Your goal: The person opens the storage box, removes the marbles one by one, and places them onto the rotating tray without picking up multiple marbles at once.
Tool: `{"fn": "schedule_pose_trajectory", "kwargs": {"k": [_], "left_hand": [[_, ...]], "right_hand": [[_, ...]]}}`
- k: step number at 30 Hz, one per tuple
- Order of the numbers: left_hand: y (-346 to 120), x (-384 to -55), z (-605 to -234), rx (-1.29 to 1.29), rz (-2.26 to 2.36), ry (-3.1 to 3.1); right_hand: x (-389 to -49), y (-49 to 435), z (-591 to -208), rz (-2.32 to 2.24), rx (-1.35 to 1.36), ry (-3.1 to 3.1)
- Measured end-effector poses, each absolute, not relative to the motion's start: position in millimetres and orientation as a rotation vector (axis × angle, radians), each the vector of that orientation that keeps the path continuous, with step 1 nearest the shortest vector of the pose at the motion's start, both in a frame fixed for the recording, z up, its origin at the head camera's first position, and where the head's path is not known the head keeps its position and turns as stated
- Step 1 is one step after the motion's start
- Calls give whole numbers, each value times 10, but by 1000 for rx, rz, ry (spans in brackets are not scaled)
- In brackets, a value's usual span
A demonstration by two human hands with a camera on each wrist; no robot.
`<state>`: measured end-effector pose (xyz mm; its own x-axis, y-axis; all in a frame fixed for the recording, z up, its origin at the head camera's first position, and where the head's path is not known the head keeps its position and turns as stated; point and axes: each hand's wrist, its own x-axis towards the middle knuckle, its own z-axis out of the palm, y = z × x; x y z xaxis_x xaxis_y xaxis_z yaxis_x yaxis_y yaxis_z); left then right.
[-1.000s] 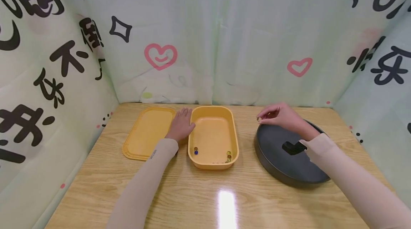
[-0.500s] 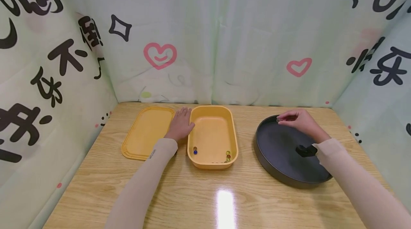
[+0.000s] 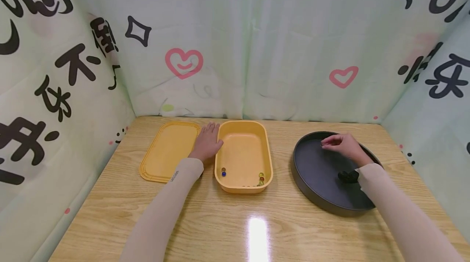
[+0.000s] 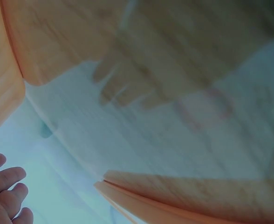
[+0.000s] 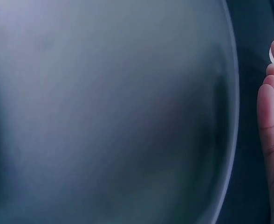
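My left hand (image 3: pixel 207 143) lies with straight fingers against the left rim of a yellow rectangular container (image 3: pixel 244 147), its fingertips (image 4: pixel 17 173) showing in the left wrist view. Inside the container, a brown marble (image 3: pixel 223 169) and a blue marble (image 3: pixel 224 174) sit at the near left; several yellowish and reddish marbles (image 3: pixel 261 179) gather at the near right. Over the far part of a round dark grey pan (image 3: pixel 315 172), my right hand (image 3: pixel 344 147) pinches a small marble, mostly hidden by its fingertips. A pale edge (image 5: pixel 271 57) shows between thumb and finger in the right wrist view.
A flat yellow lid (image 3: pixel 170 152) lies left of the container, partly behind the left hand. A black device (image 3: pixel 348 177) sits at the right wrist, above the pan. Printed curtains (image 3: pixel 279 58) rise behind and on both sides of the wooden table (image 3: pixel 216 225).
My right hand has moved right and down with the marble, from beyond the pan's far left rim to over its inside. The left hand and the container have stayed put.
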<state>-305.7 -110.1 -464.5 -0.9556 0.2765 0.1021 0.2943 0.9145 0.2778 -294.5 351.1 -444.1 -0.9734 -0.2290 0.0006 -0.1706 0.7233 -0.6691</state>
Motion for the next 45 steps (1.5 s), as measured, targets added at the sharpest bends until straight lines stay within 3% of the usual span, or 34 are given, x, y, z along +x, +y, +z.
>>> {"fn": "schedule_pose_trajectory", "kwargs": {"k": [45], "left_hand": [[-1116, -3078, -4673, -449, -469, -3029]], "right_hand": [[-2982, 3646, -4575, -991, -124, 2895]]}}
